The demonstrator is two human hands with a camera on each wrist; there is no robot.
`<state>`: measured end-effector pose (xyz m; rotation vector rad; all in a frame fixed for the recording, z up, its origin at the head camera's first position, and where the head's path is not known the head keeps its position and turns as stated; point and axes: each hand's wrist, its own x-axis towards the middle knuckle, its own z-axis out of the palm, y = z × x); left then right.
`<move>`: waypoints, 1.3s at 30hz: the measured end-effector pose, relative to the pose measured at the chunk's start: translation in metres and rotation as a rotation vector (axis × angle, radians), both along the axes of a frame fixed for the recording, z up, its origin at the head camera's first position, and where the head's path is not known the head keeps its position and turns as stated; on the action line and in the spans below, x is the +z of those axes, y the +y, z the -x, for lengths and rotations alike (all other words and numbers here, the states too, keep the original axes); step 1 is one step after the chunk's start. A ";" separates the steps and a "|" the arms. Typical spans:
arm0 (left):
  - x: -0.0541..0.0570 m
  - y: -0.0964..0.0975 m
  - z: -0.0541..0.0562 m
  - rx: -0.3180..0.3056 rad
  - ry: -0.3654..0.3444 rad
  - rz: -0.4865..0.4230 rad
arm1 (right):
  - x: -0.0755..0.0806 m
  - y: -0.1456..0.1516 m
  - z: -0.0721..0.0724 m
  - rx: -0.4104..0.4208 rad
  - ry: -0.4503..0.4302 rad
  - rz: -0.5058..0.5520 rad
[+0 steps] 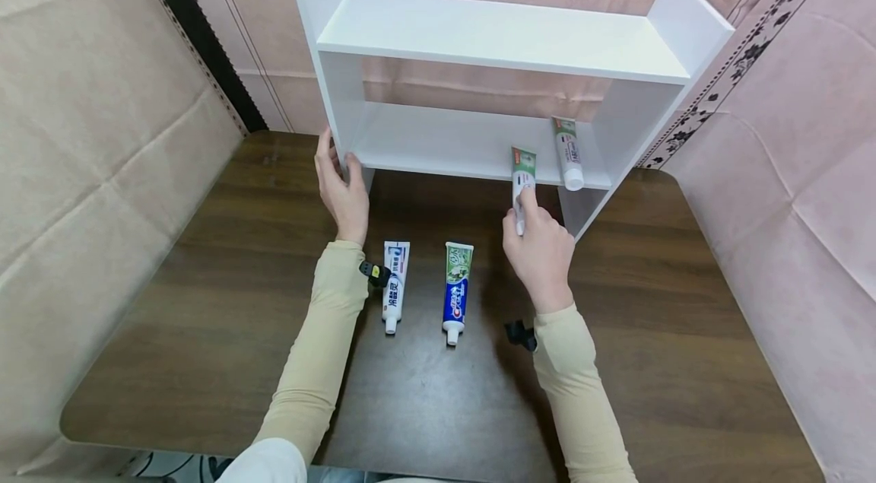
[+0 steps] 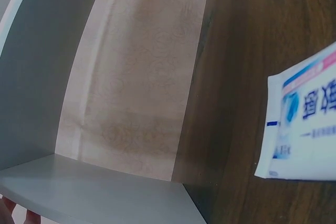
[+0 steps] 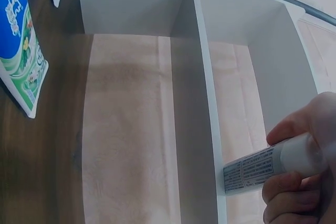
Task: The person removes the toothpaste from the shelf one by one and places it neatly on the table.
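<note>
A white two-tier shelf [image 1: 445, 137] stands at the back of the table. My left hand [image 1: 344, 194] grips its left side panel, thumb at the front edge and fingers around the outer face. My right hand [image 1: 541, 251] holds a green-and-white toothpaste tube [image 1: 524, 163] by its cap end, as the right wrist view also shows. The tube's flat end overlaps the lower board's front edge, right of the middle. Beside it, a second green-and-white toothpaste tube [image 1: 568, 152] lies on that board near the right panel, cap toward the front.
Two more toothpaste tubes lie on the brown table [image 1: 205, 331] between my forearms: a white-and-blue tube [image 1: 395, 285] and a green-and-blue tube [image 1: 456, 293], caps toward me. Pale cloth walls [image 1: 103, 125] enclose the table at the sides and back.
</note>
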<state>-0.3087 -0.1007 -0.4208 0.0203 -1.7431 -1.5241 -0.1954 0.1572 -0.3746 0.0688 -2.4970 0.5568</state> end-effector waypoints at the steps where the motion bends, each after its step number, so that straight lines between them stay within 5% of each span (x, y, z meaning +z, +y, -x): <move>1: 0.000 0.000 0.000 0.000 0.001 0.000 | 0.000 0.000 -0.001 0.003 0.003 -0.001; 26: 0.003 0.003 0.001 0.024 -0.023 -0.018 | -0.008 0.005 -0.036 0.036 0.027 0.031; 39: 0.001 0.000 -0.001 -0.003 0.007 -0.015 | -0.026 0.012 -0.047 -0.003 -0.103 0.201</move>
